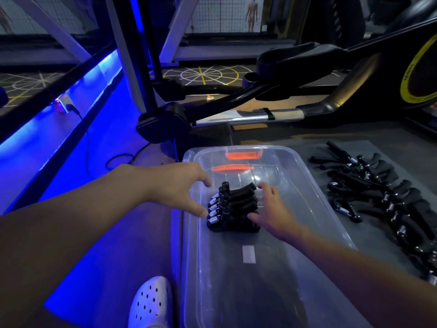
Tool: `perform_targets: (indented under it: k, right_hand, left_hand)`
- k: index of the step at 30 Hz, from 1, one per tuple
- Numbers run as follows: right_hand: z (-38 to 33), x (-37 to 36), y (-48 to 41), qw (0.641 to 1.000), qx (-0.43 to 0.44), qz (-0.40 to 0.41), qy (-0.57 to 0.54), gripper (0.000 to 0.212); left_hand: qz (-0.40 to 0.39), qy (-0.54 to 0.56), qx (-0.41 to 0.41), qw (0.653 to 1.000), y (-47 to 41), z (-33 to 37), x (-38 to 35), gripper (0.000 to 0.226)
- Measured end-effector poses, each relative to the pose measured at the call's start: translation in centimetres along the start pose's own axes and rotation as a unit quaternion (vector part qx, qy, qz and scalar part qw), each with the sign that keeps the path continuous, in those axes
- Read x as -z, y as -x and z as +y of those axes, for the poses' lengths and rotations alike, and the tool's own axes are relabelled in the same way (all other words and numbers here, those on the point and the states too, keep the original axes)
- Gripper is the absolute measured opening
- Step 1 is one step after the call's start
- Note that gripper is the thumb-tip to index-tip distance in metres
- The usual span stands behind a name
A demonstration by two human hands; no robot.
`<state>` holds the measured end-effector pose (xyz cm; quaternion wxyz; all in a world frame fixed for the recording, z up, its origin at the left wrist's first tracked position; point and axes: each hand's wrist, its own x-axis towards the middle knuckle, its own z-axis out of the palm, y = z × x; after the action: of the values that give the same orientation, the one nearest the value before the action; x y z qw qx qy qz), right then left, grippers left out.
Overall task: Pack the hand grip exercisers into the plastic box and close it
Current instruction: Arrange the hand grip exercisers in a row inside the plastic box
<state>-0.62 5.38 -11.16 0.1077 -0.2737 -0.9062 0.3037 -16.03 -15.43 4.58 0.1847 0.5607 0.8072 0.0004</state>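
Left hand (pixel 179 185) and right hand (pixel 274 211), grips spread apart and empty, flank the stacked exercisers (pixel 236 207) inside the clear plastic box (pixel 283 268).

A stack of exercisers (pixel 230 209) is sitting inside the plastic box (pixel 307 185); loose exercisers (pixel 378 192) are lying right of it.

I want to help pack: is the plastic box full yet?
Not yet, mostly empty. The plastic box holds one stack of grip exercisers; much of its floor is bare, and loose exercisers lie outside it.
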Motion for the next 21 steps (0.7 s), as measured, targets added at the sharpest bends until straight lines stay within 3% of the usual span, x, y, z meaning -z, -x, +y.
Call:
perform_targets:
  k: [10, 14, 21]
  right_hand:
    - [-2.1, 10.9, 2.1, 0.968, 0.076, 0.199, -0.134, 0.056]
    - [2.5, 14.2, 3.9, 0.962, 0.02, 0.237, -0.134, 0.052]
    - [15.3, 15.8, 8.8, 0.968, -0.151, 0.197, -0.023, 0.059]
  left_hand:
    - [0.144, 0.034, -0.106, 0.983, -3.7, 7.4, 2.8, 0.026]
    - [0.148, 0.044, -0.127, 0.98, -5.6, 10.8, 1.4, 0.026]
    - [0.132, 0.033, -0.196, 0.971, -8.6, 16.4, -2.2, 0.047]
